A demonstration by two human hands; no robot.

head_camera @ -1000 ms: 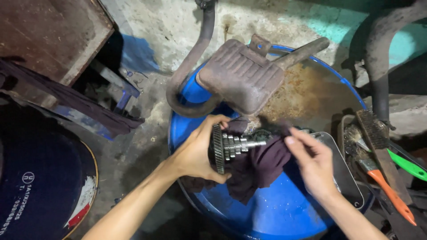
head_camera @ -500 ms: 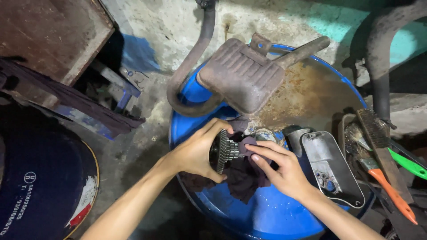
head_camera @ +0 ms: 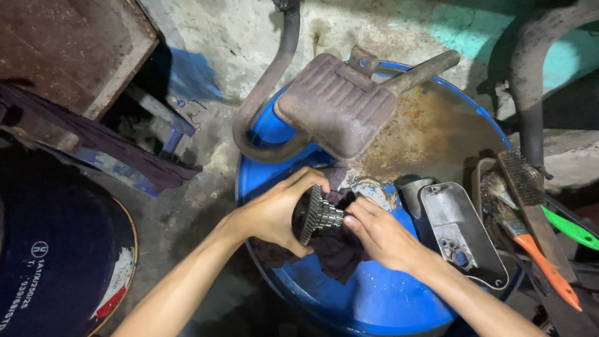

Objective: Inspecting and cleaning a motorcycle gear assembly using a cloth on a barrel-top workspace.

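Observation:
My left hand (head_camera: 274,212) grips a toothed metal gear shaft (head_camera: 317,215) by its large gear wheel, holding it over a blue drum lid (head_camera: 380,299). My right hand (head_camera: 380,234) presses a dark maroon rag (head_camera: 334,253) against the shaft's splined end, fingers curled around it. The rag hangs down under both hands onto the lid.
A rusty exhaust muffler (head_camera: 337,103) with a curved pipe lies on the rusted back of the lid. A grey metal cover (head_camera: 458,231), a wire brush (head_camera: 530,200) and an orange-handled brush (head_camera: 540,262) lie at the right. A dark blue drum (head_camera: 56,262) stands at left.
My right hand has moved left from the shaft's far end, bringing the rag up close to the gear wheel. The left hand has stayed on the gear.

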